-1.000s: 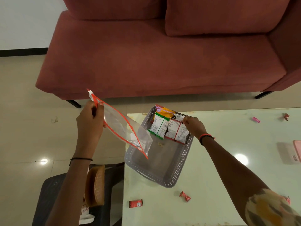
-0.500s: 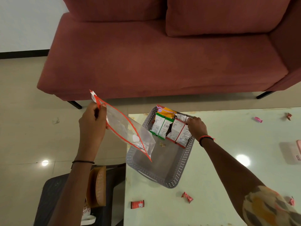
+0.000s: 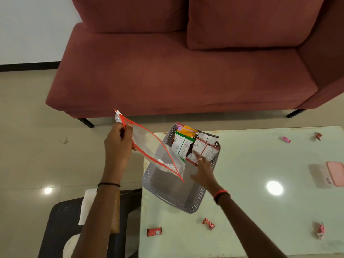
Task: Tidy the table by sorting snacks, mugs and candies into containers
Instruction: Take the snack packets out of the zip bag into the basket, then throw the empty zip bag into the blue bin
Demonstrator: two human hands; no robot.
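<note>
My left hand (image 3: pixel 119 144) pinches the top corner of a clear zip bag with a red edge (image 3: pixel 154 151), which hangs over the left rim of the grey perforated basket (image 3: pixel 193 202). Several snack packets (image 3: pixel 193 144) in green, red and orange stand at the basket's far end. Over the basket's middle, my right hand (image 3: pixel 202 172) has its fingers spread, the fingertips at the red packets, and holds nothing. Wrapped candies lie on the glass table: a red bar (image 3: pixel 154 231), a red twist (image 3: pixel 208 223), pink ones (image 3: pixel 320 230) (image 3: pixel 286 139) and a red one (image 3: pixel 318 135).
A pink-lidded box (image 3: pixel 335 173) sits at the table's right edge. A red sofa (image 3: pixel 176 75) stands behind the table. To the left below the table is a dark stool (image 3: pixel 61 229) with a wooden item and white things on it.
My right hand has let go of the packets at the basket's far end and drawn back toward me, fingers now spread. The left hand with the bag stays about where it was.
</note>
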